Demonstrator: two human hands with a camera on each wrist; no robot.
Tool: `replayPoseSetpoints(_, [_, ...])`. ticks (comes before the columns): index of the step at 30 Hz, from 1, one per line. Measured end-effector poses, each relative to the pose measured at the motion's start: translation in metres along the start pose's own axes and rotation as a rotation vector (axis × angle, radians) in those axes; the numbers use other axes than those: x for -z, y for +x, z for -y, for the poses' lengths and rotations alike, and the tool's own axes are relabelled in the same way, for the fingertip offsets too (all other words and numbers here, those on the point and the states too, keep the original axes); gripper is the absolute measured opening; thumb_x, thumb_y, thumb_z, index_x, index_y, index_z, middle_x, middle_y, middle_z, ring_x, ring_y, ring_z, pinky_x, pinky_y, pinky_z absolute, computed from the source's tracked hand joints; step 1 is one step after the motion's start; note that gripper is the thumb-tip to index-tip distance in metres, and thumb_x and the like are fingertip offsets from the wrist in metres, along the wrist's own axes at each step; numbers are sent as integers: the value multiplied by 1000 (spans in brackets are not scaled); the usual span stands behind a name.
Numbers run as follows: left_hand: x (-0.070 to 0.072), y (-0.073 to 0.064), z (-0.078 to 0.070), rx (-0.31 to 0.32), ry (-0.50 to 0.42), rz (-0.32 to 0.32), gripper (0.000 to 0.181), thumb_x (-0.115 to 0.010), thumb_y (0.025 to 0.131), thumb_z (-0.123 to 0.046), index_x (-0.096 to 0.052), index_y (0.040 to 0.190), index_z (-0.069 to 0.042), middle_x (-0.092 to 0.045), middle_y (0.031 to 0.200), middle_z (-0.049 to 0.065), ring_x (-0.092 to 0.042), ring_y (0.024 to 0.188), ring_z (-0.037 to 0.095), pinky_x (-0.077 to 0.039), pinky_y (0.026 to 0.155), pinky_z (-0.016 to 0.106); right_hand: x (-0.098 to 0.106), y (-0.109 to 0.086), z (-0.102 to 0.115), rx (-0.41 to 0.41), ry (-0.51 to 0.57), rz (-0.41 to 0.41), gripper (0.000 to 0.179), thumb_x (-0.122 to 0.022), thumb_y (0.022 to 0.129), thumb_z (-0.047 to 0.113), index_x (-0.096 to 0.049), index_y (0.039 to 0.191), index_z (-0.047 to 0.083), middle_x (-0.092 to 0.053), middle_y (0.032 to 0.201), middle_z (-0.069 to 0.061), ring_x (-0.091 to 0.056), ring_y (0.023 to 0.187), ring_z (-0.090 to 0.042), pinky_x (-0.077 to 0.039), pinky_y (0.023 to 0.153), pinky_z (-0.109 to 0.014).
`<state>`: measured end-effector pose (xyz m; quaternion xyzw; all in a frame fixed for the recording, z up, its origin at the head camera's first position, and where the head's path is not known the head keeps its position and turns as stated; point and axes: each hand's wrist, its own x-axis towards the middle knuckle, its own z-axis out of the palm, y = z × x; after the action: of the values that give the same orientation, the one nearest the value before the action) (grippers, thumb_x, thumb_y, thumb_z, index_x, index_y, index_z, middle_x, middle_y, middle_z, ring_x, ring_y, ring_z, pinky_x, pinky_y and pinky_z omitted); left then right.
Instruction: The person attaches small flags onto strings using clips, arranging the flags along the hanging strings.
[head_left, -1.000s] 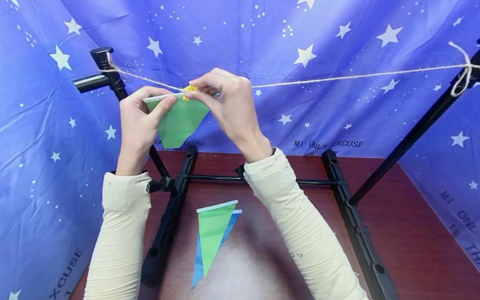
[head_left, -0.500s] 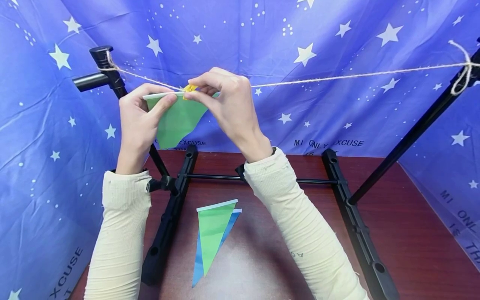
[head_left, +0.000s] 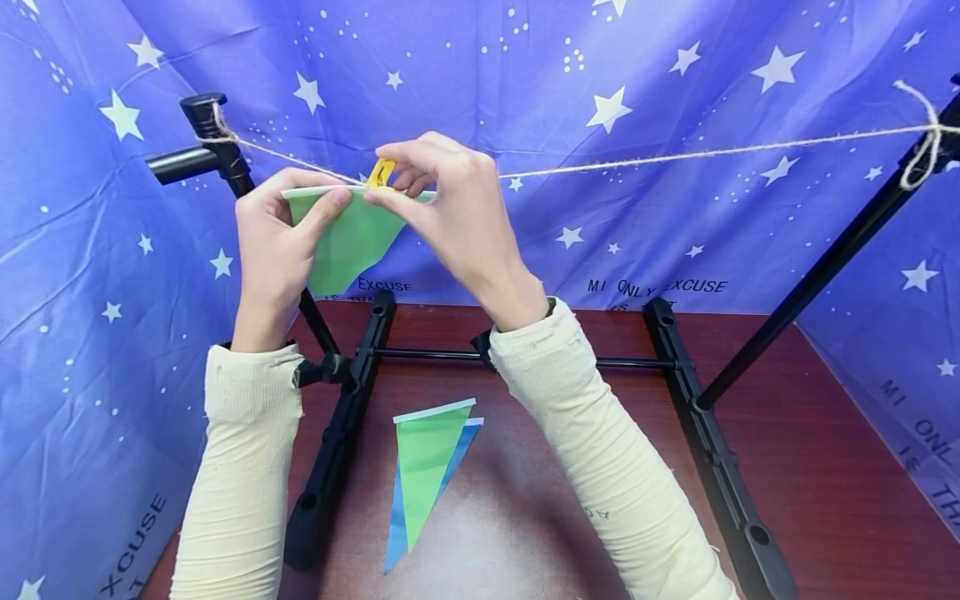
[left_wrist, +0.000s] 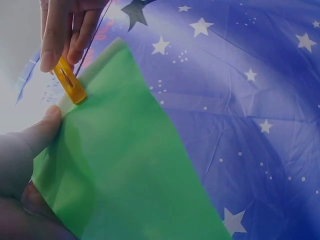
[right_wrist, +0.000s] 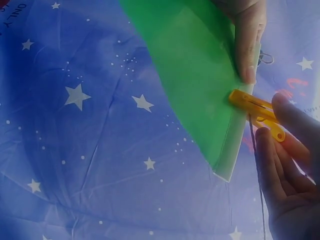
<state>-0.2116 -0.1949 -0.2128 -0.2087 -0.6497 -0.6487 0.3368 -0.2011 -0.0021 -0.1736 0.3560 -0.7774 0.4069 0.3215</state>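
A green pennant (head_left: 348,242) with a white top border hangs below the stretched string (head_left: 675,156). My left hand (head_left: 273,242) pinches its border near the left corner, thumb in front. Between thumb and fingertips of my right hand (head_left: 468,212) is a yellow clothespin (head_left: 381,172), standing at the border close to the left thumb. In the right wrist view the clothespin (right_wrist: 255,106) straddles the border, its tip lying over the green face, with the string running right at it. The left wrist view shows the clothespin's tip (left_wrist: 76,94) on the pennant from the other side.
On the dark red table (head_left: 757,433) another green pennant (head_left: 431,458) lies over a blue pennant (head_left: 395,529). The string is tied to a black left post (head_left: 213,137) and a slanted right post (head_left: 810,292) of a black stand. A blue starry cloth (head_left: 540,100) forms the backdrop.
The clothespin has tilted more upright in my right hand and more of it shows. The pennant's lower part has swung slightly left. My left hand keeps almost the same place.
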Motion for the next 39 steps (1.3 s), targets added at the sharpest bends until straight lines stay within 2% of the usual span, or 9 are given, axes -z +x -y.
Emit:
replayPoseSetpoints(9, [0,-2,0,25,-13,-16,9,-79,83,-4,-76,92,-1,-74,91,3,-67,80,16,-49,70,23,-1,-2,-3,65,4,-47,37,-78,88,20,-70,120,3,-70,93,-7,-66,76,-11,-51,73,-18])
replayPoseSetpoints(13, [1,-2,2,26,-35,-28,12,-80,82,-3,-76,92,0,-74,91,5,-66,80,16,-48,69,24,1,-2,-3,71,5,-50,36,-77,88,20,-70,119,3,-70,95,-6,-66,76,-10,-52,73,-20])
replayPoseSetpoints(19, [3,-4,5,32,-69,-24,12,-80,82,-3,-76,93,1,-74,90,6,-66,78,15,-48,70,24,3,-2,-4,59,7,-38,35,-76,89,22,-71,119,4,-71,102,-6,-66,82,-11,-51,76,-17])
replayPoseSetpoints(28, [8,-9,7,69,-113,-26,19,-79,83,-2,-72,99,4,-74,89,7,-68,75,14,-49,69,23,8,-6,-5,85,22,-41,31,-75,90,20,-72,117,4,-70,106,-7,-66,86,-12,-51,78,-17])
replayPoseSetpoints(34, [11,-13,8,84,-119,-38,24,-79,83,-3,-71,104,3,-74,90,8,-68,78,16,-49,71,24,11,-10,-6,111,27,-49,30,-74,90,18,-72,115,2,-70,107,-9,-65,89,-12,-51,78,-17])
replayPoseSetpoints(39, [13,-17,12,84,-97,-43,26,-80,82,-3,-71,107,0,-70,82,6,-65,74,14,-48,70,23,13,-14,-8,136,24,-57,29,-74,91,17,-71,115,1,-69,107,-9,-63,89,-13,-50,79,-18])
